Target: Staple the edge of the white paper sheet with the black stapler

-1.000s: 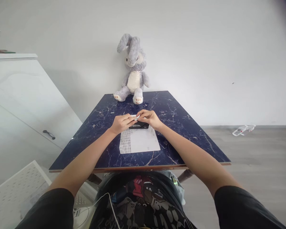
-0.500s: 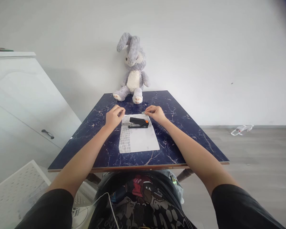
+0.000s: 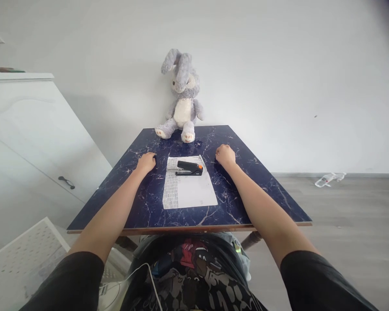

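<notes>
My left hand [image 3: 147,162] rests on the dark blue table with its fingers curled in, left of the paper and apart from it. On the other side, my right hand [image 3: 226,155] lies on the table as a loose fist, a short way right of the paper's far corner. Nothing shows in either hand. Between them is a white sheet of paper [image 3: 194,190] with grey printing down its left side. A black stapler [image 3: 189,168] with an orange patch lies across the far part of the sheet, its jaw end pointing left.
A grey plush rabbit [image 3: 183,112] sits at the table's [image 3: 246,181] far edge against the wall. White cabinet [image 3: 29,129] at left, a perforated white plastic piece [image 3: 32,255] at lower left. A clear plastic wrapper [image 3: 329,179] lies on the floor at right.
Both hands have moved away from the paper's far edge, the left one leftward and nearer me, the right one rightward. The right fingers have left their pinch at the far edge. The stapler stays put.
</notes>
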The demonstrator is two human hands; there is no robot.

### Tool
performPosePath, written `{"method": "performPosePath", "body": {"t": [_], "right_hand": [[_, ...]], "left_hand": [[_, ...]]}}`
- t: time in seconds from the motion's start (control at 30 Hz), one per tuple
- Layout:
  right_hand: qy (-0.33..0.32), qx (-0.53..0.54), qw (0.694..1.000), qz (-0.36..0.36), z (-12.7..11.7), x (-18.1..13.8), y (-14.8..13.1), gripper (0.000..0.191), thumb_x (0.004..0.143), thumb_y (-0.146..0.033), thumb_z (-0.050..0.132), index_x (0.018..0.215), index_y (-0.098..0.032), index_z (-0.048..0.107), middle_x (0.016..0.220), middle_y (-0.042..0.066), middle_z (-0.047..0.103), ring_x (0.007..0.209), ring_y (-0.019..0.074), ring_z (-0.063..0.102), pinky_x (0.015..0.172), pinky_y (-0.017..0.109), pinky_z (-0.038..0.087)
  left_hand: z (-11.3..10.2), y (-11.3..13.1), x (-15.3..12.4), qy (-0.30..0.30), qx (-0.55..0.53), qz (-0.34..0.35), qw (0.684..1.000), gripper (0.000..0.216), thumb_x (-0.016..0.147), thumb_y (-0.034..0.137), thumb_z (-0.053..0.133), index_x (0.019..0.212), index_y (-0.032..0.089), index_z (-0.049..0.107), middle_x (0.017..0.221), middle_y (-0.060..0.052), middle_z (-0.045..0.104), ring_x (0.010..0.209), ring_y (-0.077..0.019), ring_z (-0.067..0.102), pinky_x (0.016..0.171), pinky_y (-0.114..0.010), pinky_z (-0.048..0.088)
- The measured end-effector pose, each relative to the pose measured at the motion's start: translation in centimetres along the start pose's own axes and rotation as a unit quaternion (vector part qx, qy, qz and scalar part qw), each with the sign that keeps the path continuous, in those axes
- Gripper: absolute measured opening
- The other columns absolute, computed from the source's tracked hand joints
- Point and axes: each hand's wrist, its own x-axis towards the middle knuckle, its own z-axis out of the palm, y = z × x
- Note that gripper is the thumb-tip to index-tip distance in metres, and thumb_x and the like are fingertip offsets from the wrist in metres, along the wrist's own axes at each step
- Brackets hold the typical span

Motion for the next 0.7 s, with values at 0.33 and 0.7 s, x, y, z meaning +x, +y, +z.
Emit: {"method": "performPosePath", "body": {"t": [0.33,0.7], "right_hand": [[0.022,0.037,0.999,-0.013,0.0,-0.5,-0.5,0.030,0.093,-0.014,0.060,0.112,-0.019,0.083,0.126,0.014,0.071,0.110,0.0274,0.070,0.093,0.033,0.058],[0.021,0.171,0.972,-0.162,2.2,-0.6,-1.8,0.025,0.090,-0.012,0.063,0.102,-0.020,0.084,0.119,0.009,0.065,0.083,0.0170,0.063,0.081,0.030,0.056]], "left_hand": [[-0.9,1.0,-0.3,0.057,-0.079,0.031,0.995,0.016,0.086,0.009,0.064,0.080,0.021,0.074,0.100,-0.013,0.078,0.106,-0.0318,0.071,0.104,-0.045,0.053],[-1.2,6.2,-2.0,0.023,-0.533,0.075,0.842,0.041,0.095,0.050,0.069,0.125,0.022,0.070,0.094,-0.005,0.070,0.081,-0.0168,0.067,0.072,-0.028,0.057]]}}
